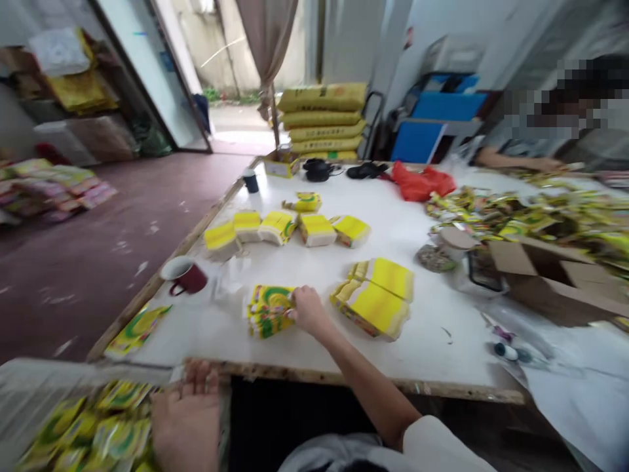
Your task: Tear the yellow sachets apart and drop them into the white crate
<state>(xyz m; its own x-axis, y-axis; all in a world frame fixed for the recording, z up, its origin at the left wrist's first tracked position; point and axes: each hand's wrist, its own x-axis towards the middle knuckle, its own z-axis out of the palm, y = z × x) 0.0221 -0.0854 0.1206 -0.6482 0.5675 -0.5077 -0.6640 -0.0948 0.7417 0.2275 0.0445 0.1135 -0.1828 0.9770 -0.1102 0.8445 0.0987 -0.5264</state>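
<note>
My right hand (307, 309) reaches across the white table (403, 242) and pinches the edge of a stack of yellow-green packets (268, 311) lying near the front edge. My left hand (189, 419) lies flat, fingers stretched out, on a clear bag of the same yellow-green packets (93, 426) at the bottom left, below the table edge. To the right of the right hand lie two fanned bundles of yellow packets (376, 295).
A dark red mug (185, 275) stands left of the stack. Several yellow packet bundles (280, 228) sit mid-table. A cardboard box (555, 278) and a heap of loose packets (540, 216) fill the right side, where another person's arm (515, 162) rests. Yellow sacks (322, 118) are stacked behind.
</note>
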